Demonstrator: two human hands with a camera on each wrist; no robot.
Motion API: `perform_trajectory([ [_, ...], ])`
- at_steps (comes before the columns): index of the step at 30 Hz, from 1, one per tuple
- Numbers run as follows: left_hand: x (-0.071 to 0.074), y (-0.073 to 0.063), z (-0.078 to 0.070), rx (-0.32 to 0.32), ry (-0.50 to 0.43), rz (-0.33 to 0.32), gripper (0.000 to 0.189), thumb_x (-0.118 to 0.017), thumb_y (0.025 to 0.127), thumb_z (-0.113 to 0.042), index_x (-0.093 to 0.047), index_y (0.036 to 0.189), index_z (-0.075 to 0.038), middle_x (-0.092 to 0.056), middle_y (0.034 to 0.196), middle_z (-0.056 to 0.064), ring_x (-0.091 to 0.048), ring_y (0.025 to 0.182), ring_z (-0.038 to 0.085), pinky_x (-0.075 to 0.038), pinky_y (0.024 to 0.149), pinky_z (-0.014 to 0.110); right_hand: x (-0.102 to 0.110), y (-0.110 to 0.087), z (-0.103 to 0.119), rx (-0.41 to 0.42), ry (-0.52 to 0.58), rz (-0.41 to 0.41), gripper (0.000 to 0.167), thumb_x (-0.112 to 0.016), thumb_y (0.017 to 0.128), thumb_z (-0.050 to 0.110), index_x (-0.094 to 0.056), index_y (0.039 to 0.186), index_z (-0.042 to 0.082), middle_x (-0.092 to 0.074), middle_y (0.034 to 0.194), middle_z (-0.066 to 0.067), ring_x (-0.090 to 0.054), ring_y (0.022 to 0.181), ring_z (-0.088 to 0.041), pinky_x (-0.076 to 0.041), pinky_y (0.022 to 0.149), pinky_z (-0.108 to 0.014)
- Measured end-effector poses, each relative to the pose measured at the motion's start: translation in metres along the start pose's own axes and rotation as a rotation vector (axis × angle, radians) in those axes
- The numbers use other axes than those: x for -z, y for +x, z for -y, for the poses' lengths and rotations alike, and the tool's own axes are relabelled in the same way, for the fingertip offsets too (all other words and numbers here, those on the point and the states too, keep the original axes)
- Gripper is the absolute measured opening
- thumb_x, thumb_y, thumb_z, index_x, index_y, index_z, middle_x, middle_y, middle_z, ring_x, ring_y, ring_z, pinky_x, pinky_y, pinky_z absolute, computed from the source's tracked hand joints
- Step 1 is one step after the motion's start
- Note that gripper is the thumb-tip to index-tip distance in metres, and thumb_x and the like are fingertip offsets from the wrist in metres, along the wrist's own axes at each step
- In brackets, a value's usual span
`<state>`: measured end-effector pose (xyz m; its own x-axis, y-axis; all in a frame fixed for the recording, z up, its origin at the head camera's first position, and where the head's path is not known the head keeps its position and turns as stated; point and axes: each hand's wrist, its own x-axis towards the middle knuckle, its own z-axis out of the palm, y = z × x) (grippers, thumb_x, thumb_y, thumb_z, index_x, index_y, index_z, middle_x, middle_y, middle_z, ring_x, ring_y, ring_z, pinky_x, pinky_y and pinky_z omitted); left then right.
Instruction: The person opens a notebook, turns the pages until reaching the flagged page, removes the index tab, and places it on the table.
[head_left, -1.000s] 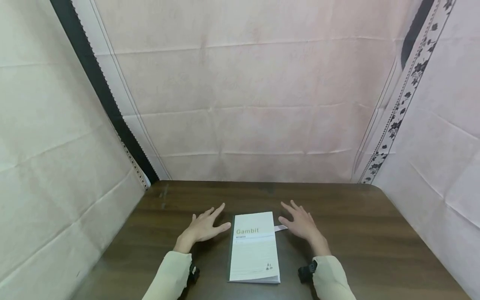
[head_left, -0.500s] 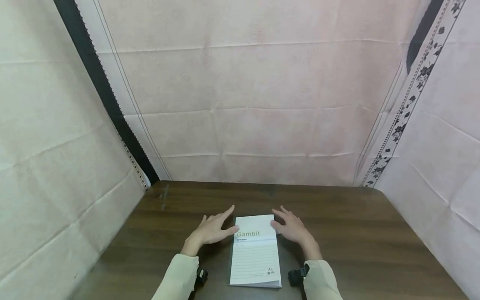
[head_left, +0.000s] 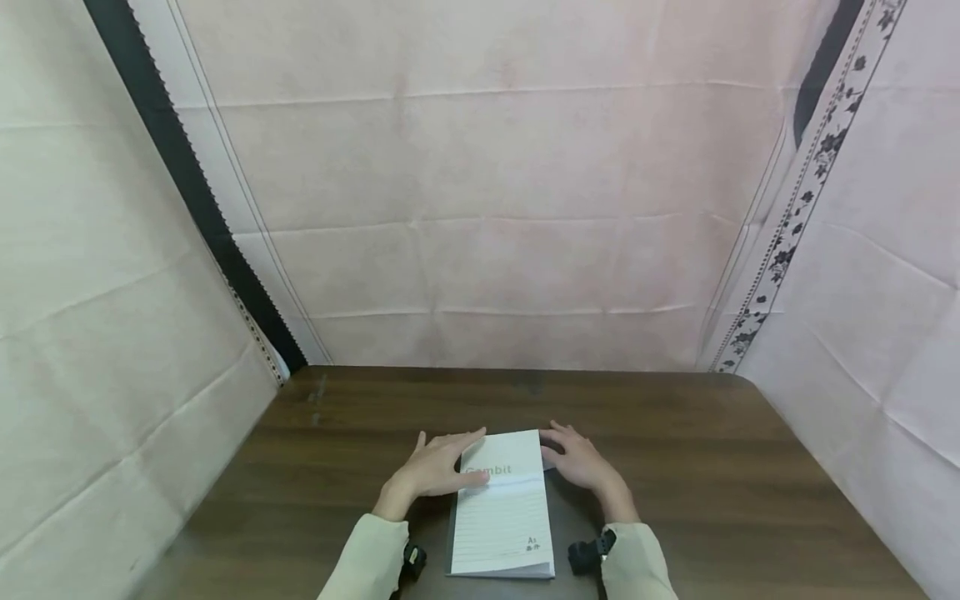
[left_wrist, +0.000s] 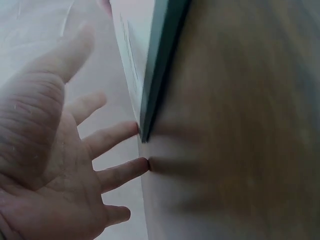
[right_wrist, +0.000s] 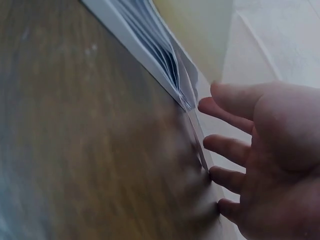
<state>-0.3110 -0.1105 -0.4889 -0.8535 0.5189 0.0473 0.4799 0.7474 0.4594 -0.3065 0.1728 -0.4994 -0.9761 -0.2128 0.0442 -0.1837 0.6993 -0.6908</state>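
Note:
A white notebook (head_left: 501, 525) printed "Gambit" lies on the brown table. Its dark green spine (left_wrist: 162, 55) is along the left side, and loose page edges (right_wrist: 142, 35) fan at the right. My left hand (head_left: 429, 472) is at the notebook's upper left, fingers spread and thumb over the printed title. In the left wrist view its fingers reach down by the corner; contact is hard to tell. By the upper right edge, my right hand (head_left: 583, 463) has its fingers extended and slightly bent. A pale strip (head_left: 549, 465) sticks out there, partly covered by the hand.
White cloth (head_left: 480, 192) hangs behind the table, with further cloth panels (head_left: 97, 333) on both sides. The brown tabletop (head_left: 675, 467) extends left and right of the notebook. A small black device (head_left: 585, 557) sits at the right wrist.
Both hands have moved inward to the notebook's upper corners. The left thumb has come over the cover, and the right fingers have lowered at the right edge. The notebook lies in about the same place.

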Motion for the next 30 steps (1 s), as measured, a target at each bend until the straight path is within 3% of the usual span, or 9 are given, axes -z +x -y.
perform_trajectory([
  [5, -0.002, -0.002, -0.013, -0.041, 0.013, 0.047, 0.074, -0.065, 0.090, -0.058, -0.050, 0.149, -0.016, -0.039, 0.155, 0.019, -0.033, 0.143, 0.042, -0.008, 0.110, 0.074, -0.001, 0.004, 0.002, 0.013, -0.049, 0.025, 0.047, -0.058, 0.100, 0.036, -0.061, 0.138, 0.009, -0.038, 0.155, -0.021, -0.017, 0.147, -0.048, -0.006, 0.113, -0.069],
  [11, -0.003, -0.002, -0.030, -0.091, 0.039, 0.077, 0.070, -0.063, 0.093, -0.055, -0.048, 0.150, -0.017, -0.038, 0.156, 0.017, -0.031, 0.145, 0.039, -0.012, 0.113, 0.069, -0.004, 0.006, 0.000, 0.018, -0.069, 0.031, 0.052, -0.055, 0.100, 0.040, -0.059, 0.138, 0.005, -0.038, 0.155, -0.021, -0.019, 0.146, -0.049, -0.008, 0.112, -0.071],
  [19, -0.007, 0.006, -0.040, -0.217, -0.014, 0.089, 0.066, -0.060, 0.095, -0.055, -0.035, 0.155, -0.041, -0.031, 0.160, 0.016, -0.028, 0.146, 0.038, -0.026, 0.110, 0.067, -0.002, 0.006, -0.002, 0.011, -0.074, 0.069, 0.057, -0.051, 0.100, 0.049, -0.058, 0.140, 0.009, -0.034, 0.158, -0.021, -0.015, 0.148, -0.048, -0.005, 0.113, -0.071],
  [24, -0.010, 0.003, -0.041, -0.229, -0.043, 0.110, 0.065, -0.057, 0.095, -0.059, -0.030, 0.153, -0.050, -0.023, 0.164, 0.014, -0.025, 0.147, 0.040, -0.030, 0.107, 0.067, -0.003, 0.004, 0.000, 0.017, -0.061, 0.093, 0.056, -0.051, 0.099, 0.049, -0.059, 0.140, 0.011, -0.033, 0.158, -0.021, -0.013, 0.148, -0.049, -0.004, 0.112, -0.072],
  [30, -0.009, 0.002, -0.048, -0.232, -0.087, 0.101, 0.069, -0.059, 0.092, -0.063, -0.029, 0.153, -0.051, -0.016, 0.165, 0.012, -0.028, 0.146, 0.037, -0.037, 0.103, 0.064, 0.000, 0.003, 0.000, 0.017, -0.058, 0.092, 0.054, -0.053, 0.098, 0.046, -0.060, 0.138, 0.011, -0.033, 0.158, -0.022, -0.013, 0.147, -0.050, -0.004, 0.110, -0.074],
])
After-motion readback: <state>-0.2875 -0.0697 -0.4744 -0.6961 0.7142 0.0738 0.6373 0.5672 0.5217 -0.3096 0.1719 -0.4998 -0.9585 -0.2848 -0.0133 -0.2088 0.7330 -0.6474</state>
